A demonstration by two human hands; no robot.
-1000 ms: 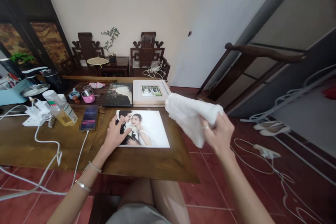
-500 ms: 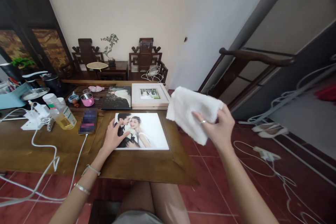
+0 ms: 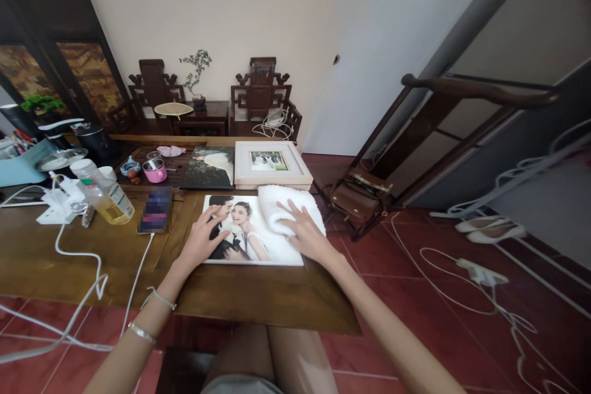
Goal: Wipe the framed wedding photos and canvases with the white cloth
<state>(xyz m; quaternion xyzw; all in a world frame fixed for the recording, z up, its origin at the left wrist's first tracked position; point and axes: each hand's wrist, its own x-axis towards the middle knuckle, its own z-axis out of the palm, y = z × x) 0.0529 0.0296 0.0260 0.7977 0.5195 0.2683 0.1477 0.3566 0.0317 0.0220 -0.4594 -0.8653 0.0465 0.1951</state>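
Observation:
A glossy wedding photo panel lies flat near the table's front edge and shows a couple in close-up. My left hand rests on its left part, fingers spread over the printed figures. On the panel's right part lies a white fluffy cloth, partly hanging past the panel's right side. My right hand presses down on this cloth with its fingers stretched out and apart. The panel's upper right corner is hidden under the cloth.
Behind the panel sit a dark photo board and a white framed picture. Leftward are a phone on a charging cable, an oil bottle, a pink cup and a power strip. A wooden chair stands right.
My right hand has brought the white cloth from the air at the right down and left onto the panel, and its fingers have spread. My left hand stays on the panel.

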